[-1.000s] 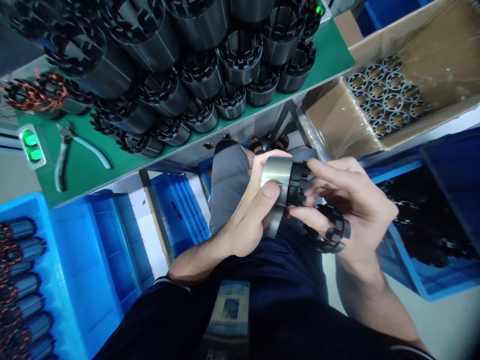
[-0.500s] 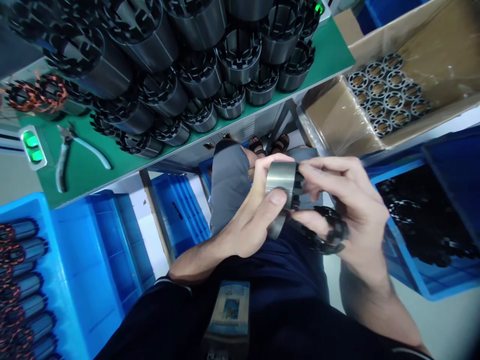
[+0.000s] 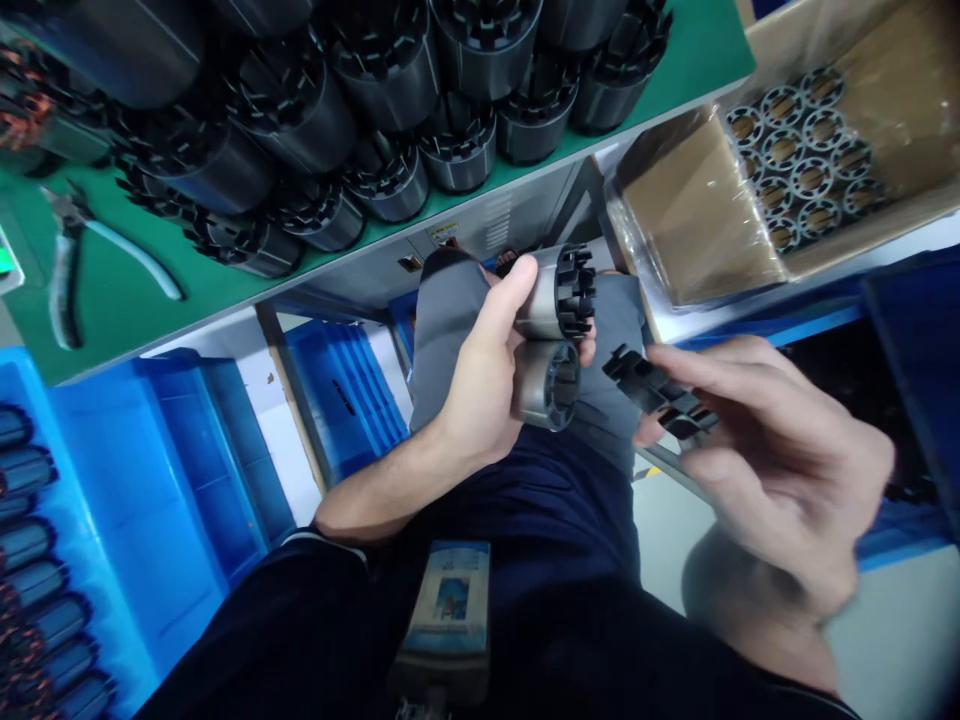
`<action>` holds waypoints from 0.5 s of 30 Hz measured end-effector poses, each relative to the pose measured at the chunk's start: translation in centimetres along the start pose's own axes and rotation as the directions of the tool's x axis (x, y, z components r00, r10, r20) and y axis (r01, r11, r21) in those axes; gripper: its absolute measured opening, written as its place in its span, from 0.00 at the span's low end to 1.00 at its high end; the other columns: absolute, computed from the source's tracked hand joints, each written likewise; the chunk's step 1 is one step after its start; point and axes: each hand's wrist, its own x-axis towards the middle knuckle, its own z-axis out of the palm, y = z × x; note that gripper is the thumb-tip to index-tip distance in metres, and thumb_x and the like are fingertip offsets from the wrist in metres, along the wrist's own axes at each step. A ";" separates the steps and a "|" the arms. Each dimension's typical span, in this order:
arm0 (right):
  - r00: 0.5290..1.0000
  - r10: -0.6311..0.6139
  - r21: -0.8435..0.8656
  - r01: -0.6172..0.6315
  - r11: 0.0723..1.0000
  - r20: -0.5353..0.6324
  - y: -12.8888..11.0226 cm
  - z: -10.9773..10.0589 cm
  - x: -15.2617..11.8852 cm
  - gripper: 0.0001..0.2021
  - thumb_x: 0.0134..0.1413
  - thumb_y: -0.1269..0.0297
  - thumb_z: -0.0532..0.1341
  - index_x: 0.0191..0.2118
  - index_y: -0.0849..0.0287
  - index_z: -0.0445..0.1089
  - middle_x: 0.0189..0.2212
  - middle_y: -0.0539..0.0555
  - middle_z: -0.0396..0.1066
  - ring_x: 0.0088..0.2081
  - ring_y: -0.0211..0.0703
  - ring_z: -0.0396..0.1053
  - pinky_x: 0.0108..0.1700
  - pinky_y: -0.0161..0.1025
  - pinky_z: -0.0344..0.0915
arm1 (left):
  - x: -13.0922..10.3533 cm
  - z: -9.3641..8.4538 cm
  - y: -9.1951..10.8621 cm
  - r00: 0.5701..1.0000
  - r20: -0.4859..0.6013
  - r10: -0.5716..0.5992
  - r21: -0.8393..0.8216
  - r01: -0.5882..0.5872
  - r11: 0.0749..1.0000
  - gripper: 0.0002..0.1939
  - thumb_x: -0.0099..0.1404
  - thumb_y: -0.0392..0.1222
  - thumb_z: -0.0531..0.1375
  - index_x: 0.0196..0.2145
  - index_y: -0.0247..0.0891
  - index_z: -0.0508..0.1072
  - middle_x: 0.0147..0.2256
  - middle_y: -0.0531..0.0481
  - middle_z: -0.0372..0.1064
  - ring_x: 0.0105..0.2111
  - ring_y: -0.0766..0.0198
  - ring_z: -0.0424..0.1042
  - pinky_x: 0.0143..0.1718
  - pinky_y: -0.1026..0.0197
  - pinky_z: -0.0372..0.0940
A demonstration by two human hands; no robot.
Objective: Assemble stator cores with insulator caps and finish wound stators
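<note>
My left hand (image 3: pixel 480 390) is wrapped around two metal stator cores above my lap. The upper stator core (image 3: pixel 541 292) carries a black toothed plastic end piece (image 3: pixel 576 290) on its right end. Below it, the other stator core (image 3: pixel 531 385) shows a bare slotted end facing right. Apart from these, to the right, my right hand (image 3: pixel 795 450) pinches a loose black plastic end ring (image 3: pixel 652 385) between thumb and fingers. The ring is tilted, and its toothed side points toward the cores. My right hand is slightly blurred.
Stator cores with black end pieces (image 3: pixel 382 95) crowd the green bench (image 3: pixel 112 335), with pliers (image 3: pixel 66 280) at its left. A cardboard box (image 3: pixel 690 215) on the right holds several bare cores (image 3: pixel 823 150). Blue bins (image 3: pixel 172 500) stand left; another blue bin (image 3: pixel 911 550) stands right, partly hidden.
My right hand has drawn away from the cores to the right. The black ring that hung around its fingers is now at its fingertips. My left hand has turned, showing both cores.
</note>
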 end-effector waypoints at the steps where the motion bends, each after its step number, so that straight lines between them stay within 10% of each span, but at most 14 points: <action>1: 0.998 -0.027 -0.054 0.023 0.998 -0.064 0.0 0.7 -0.1 0.27 0.73 0.57 0.79 0.73 0.43 0.85 0.43 0.55 0.85 0.41 0.51 0.79 0.41 0.50 0.78 | 0.0 0.3 0.2 1.000 -0.030 0.002 -0.006 -0.002 1.000 0.41 0.84 0.78 0.50 0.62 0.41 0.84 0.41 0.39 0.84 0.56 0.34 0.88 0.50 0.37 0.87; 6: 0.971 -0.135 -0.184 0.098 0.978 -0.199 1.0 4.6 -1.0 0.35 0.68 0.61 0.82 0.77 0.42 0.80 0.48 0.55 0.87 0.43 0.53 0.81 0.44 0.51 0.85 | -0.3 1.6 0.6 0.989 -0.125 0.083 -0.066 -0.092 0.994 0.31 0.88 0.69 0.55 0.62 0.42 0.83 0.48 0.43 0.87 0.63 0.40 0.87 0.57 0.41 0.88; 11: 0.957 -0.143 -0.115 0.117 0.986 -0.251 2.4 5.7 -1.4 0.34 0.61 0.60 0.87 0.71 0.41 0.86 0.62 0.58 0.81 0.41 0.47 0.81 0.40 0.50 0.85 | -0.8 1.3 -0.8 0.958 -0.215 0.188 0.005 -0.191 0.982 0.39 0.86 0.80 0.47 0.52 0.44 0.82 0.51 0.42 0.86 0.65 0.36 0.86 0.53 0.39 0.88; 15: 0.961 -0.172 -0.003 0.175 0.984 -0.216 3.0 5.8 -1.0 0.34 0.57 0.63 0.88 0.69 0.40 0.87 0.65 0.60 0.83 0.57 0.61 0.87 0.46 0.56 0.89 | -1.0 0.9 -2.0 0.911 -0.256 0.323 0.055 -0.319 0.946 0.41 0.82 0.84 0.44 0.55 0.50 0.79 0.54 0.42 0.85 0.65 0.34 0.84 0.50 0.39 0.88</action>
